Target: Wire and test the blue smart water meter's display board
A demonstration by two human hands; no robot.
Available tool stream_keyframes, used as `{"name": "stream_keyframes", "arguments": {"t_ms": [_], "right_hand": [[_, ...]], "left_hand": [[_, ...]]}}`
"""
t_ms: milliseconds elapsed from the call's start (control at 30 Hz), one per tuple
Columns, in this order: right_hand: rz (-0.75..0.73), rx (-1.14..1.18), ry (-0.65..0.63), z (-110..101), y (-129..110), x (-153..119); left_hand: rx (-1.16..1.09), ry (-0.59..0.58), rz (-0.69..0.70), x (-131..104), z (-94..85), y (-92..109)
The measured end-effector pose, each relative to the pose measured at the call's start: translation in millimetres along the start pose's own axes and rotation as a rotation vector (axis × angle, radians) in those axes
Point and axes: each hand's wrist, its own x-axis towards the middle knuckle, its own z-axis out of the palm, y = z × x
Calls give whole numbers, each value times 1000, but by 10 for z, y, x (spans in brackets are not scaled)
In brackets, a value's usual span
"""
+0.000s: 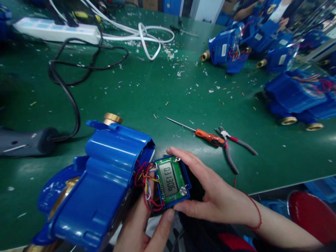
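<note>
A display module (169, 179), a green circuit board with a grey LCD in a blue frame, is between my two hands. My right hand (214, 194) grips its right side, fingers at the far corner and thumb at the near edge. Below it, my left hand (147, 224) supports the near left side, with its thumb at the bottom edge; its other fingers are partly hidden. Red, yellow, black and white wires (147, 178) run from the module into the open end of a blue meter housing (105, 175). This housing lies at the left, with a brass fitting (112, 119) showing behind it.
An orange-handled screwdriver (210, 137) and cutting pliers (231, 147) lie beyond my right hand. Left are a grey corded tool (28, 141) and power strip (57, 30). Several blue meters (225, 47) stand at the right; a co-worker's arm (246, 10) is behind. Scraps litter the green table (147, 84).
</note>
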Motion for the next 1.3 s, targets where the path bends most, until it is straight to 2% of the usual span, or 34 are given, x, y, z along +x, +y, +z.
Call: {"name": "stream_keyframes", "arguments": {"t_ms": [167, 300, 900, 1100, 1300], "right_hand": [[0, 7, -5, -10, 10, -13], [-17, 15, -1, 0, 9, -28], [31, 25, 12, 59, -48, -20], [76, 20, 83, 145, -84, -2], [83, 20, 85, 149, -99, -3]], "left_hand": [[-14, -17, 30, 30, 44, 94], [-34, 14, 41, 42, 75, 162], [41, 31, 83, 90, 60, 216], [62, 47, 80, 74, 34, 153], [73, 47, 68, 48, 1, 97]]}}
